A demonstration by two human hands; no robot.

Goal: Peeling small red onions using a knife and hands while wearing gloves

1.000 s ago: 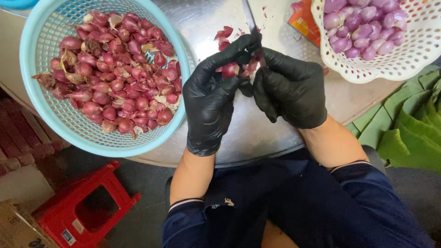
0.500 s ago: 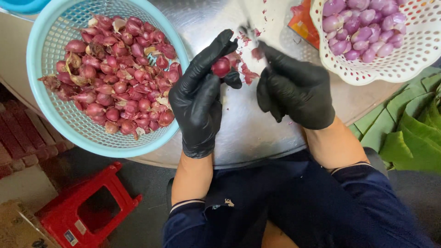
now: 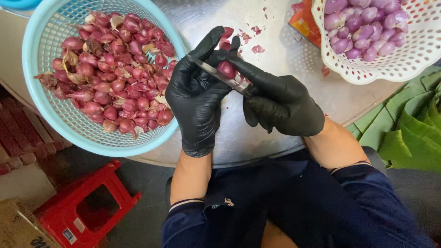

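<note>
- The left hand [image 3: 197, 98] in its black glove is pinching a single red shallot [image 3: 226, 69] between thumb and fingertips, index finger sticking up and out.
- The right hand [image 3: 280, 103] is curled shut around a small knife [image 3: 219, 76], and the blade is now lying flat across the left palm, right against the shallot. Half a second ago the blade wasn't across like that; the shallot was just being held up between the two hands, so it looks like the cutting or peeling stroke is getting going on this one.
- Just left of the left hand, the blue basket [image 3: 34, 96] is sitting heaped with unpeeled red shallots [image 3: 115, 78], papery skins mixed in.
- Up and to the right of the right hand, the white perforated basket [image 3: 413, 69] is holding peeled shallots [image 3: 363, 23], pale purple and shiny.
- Beyond both hands, bits of peel [image 3: 257, 48] are lying scattered on the round metal desk [image 3: 275, 147].
- Right of the right forearm, green leaves [image 3: 413, 138] are lying folded off the desk edge.
- Below the left elbow, a red plastic stool [image 3: 87, 206] is standing on the floor.
</note>
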